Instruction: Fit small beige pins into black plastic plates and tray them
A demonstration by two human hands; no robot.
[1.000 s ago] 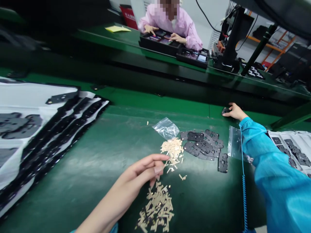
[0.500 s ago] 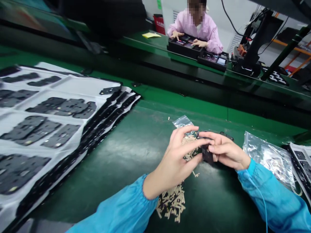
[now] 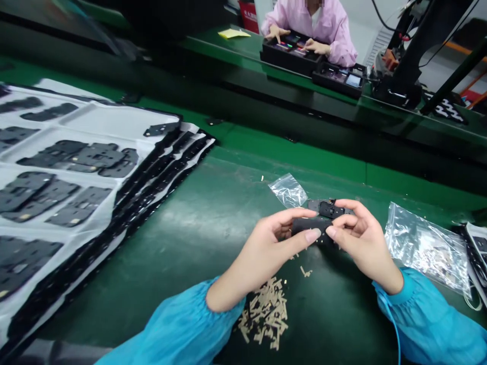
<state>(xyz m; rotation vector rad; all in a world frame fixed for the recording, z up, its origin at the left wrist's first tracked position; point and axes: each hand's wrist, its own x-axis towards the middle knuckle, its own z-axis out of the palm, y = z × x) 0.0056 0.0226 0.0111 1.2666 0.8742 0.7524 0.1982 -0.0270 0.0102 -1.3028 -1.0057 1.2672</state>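
Note:
Between my two hands is a flat black plastic part (image 3: 304, 224), held above the green table. My left hand (image 3: 272, 235) grips its left end, thumb in front and fingers behind. At its right end my right hand (image 3: 355, 233) pinches it between thumb and bent fingers. Just behind it lies another black part (image 3: 329, 208), partly covered by my right fingers. A heap of small beige strips (image 3: 266, 314) lies below my left wrist, with a few loose strips (image 3: 305, 271) nearby. Beyond my left fingers rests a small clear zip bag (image 3: 288, 190).
Stacked white trays (image 3: 110, 119) with flat black parts fill the left side. A larger clear bag (image 3: 426, 248) lies by my right forearm. Across a dark ledge (image 3: 274, 109), a person in a pink sleeve (image 3: 342, 38) handles items in black trays (image 3: 291, 56).
The black part has turned from upright to lying lengthwise between my hands. My left fingers have closed on its left end. The view has shifted slightly.

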